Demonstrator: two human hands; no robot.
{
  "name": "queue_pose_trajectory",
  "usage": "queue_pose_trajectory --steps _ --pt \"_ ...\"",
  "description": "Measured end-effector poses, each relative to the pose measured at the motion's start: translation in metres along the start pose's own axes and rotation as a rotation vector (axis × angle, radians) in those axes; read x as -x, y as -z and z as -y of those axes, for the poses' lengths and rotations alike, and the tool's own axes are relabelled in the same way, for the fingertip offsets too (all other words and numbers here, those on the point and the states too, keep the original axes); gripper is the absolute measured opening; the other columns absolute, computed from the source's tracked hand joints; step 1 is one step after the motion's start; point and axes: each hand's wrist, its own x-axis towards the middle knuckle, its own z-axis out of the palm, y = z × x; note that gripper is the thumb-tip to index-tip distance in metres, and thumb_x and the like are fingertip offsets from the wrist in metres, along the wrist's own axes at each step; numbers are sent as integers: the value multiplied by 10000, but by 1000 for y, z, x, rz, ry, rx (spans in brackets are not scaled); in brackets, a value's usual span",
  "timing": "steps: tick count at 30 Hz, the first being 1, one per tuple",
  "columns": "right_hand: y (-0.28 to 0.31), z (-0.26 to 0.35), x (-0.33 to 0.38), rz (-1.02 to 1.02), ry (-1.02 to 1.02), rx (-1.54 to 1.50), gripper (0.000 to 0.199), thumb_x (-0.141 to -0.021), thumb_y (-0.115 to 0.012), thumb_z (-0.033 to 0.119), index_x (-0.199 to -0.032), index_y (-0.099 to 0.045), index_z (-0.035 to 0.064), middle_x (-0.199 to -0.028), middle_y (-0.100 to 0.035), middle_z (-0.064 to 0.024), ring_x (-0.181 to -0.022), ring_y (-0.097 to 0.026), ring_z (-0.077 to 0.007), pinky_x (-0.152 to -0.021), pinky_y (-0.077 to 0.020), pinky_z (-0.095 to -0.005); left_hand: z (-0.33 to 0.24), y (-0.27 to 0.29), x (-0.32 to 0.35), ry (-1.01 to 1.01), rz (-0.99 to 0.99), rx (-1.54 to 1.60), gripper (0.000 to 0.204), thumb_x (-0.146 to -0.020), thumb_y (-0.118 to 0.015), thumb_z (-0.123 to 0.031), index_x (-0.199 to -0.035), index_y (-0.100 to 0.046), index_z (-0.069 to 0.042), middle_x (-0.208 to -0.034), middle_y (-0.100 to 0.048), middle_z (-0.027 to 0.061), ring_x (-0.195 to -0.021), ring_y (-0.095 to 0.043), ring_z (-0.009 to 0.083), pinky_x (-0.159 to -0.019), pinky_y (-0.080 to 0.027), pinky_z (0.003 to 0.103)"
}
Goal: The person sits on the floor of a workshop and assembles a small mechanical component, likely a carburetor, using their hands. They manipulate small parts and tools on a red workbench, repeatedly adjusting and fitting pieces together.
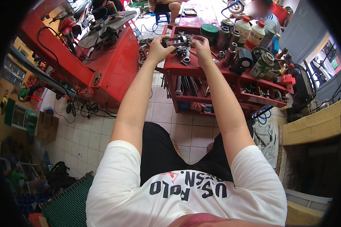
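Note:
Both my arms reach forward over a red tool cart. My left hand is closed round one end of a dark metal piece with two parallel bars, which looks like a puller. My right hand has its fingers bent at the piece's other end, where smaller metal parts show. Its exact kind is too small to tell. Just below the hands, several wrenches lie on the cart's top.
Right of my hands stand spray cans, white bottles with red caps and a green-lidded tub. A red machine stands to the left. Cables lie on the tiled floor. Another person is at the far right.

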Motion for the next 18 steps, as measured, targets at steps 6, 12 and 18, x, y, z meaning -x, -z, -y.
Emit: queue_pose_trajectory --steps 6,12,18 --pt "21 -17 -20 46 -29 632 281 -826 -707 203 -1026 -760 13 -860 -751 -118 -785 -724 -193 -717 -570 -338 -5 -8 -5 -7 -103 -23 572 -719 -823 -275 -1195 -681 10 -1052 -693 127 -928 -669 215 -860 -542 343" --pt "-3 7 9 338 -111 1024 335 -773 -817 310 -1023 -819 86 -936 -779 -157 -893 -762 -246 -846 -594 -397 0 -2 0 -24 -100 -25 614 -704 -853 -302 -1205 -680 7 -1108 -678 151 -982 -668 246 -899 -538 357" --pt "-12 11 17 343 -7 1412 289 -752 -861 327 -1008 -831 197 -1042 -782 -86 -987 -746 -283 -866 -595 -419 11 -6 -5 12 -33 80 655 -687 -874 -327 -1226 -680 -9 -1195 -662 177 -1072 -666 286 -964 -528 378"
